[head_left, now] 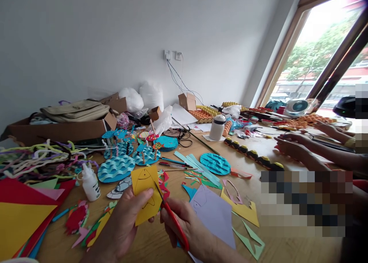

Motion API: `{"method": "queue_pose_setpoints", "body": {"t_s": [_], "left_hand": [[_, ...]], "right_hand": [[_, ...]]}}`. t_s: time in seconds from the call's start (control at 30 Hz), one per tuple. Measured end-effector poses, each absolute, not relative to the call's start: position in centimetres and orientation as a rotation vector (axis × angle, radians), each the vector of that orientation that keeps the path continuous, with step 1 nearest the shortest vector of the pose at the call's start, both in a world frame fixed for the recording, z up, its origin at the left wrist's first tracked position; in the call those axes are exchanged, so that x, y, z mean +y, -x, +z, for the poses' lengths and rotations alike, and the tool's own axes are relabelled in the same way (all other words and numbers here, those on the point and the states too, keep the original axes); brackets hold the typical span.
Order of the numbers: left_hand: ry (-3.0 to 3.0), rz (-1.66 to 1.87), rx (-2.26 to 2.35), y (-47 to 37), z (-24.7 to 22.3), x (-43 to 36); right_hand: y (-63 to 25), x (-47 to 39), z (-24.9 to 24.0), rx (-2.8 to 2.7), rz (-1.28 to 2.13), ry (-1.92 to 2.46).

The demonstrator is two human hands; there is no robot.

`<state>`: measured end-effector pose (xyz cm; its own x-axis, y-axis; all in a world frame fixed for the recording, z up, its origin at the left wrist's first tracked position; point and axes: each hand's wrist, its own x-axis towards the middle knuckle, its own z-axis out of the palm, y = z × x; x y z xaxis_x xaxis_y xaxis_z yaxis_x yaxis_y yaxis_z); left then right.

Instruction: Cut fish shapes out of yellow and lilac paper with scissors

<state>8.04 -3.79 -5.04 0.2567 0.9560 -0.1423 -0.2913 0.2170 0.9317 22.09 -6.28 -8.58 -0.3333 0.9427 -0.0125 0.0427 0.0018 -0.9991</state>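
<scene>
My left hand point(129, 213) pinches a yellow sheet of paper point(139, 217) with a fish outline drawn on it, thumb across the front. Red-handled scissors point(174, 219) are gripped in my right hand point(186, 221), their blades at the sheet's right edge. Beneath and to the right lies a purple sheet point(215, 213) with another fish drawn on it. Paper fish cutouts point(117, 188) rest just behind my left hand. A white glue bottle point(91, 184) stands to the left.
Coloured paper sheets point(25, 224) lie front left, below a pile of pipe cleaners point(43, 159). Blue wavy discs point(116, 168) and a white jar point(217, 128) stand further back. Paper scraps point(248, 234) lie right. Another person's hands point(296, 148) work at the far right.
</scene>
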Motion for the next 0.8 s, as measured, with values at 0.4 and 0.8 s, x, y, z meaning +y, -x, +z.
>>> {"method": "queue_pose_setpoints", "body": {"t_s": [0.4,0.8], "left_hand": [[-0.924,1.077,0.858,-8.01,-4.93,-3.77],[-0.797,1.101,0.906,-8.01,-4.79,-3.54]], "right_hand": [[-21.92,-6.27,-8.79,-1.424,1.464,1.071],[-22.01,-6.17,-8.42,-1.461,1.460,1.075]]}}
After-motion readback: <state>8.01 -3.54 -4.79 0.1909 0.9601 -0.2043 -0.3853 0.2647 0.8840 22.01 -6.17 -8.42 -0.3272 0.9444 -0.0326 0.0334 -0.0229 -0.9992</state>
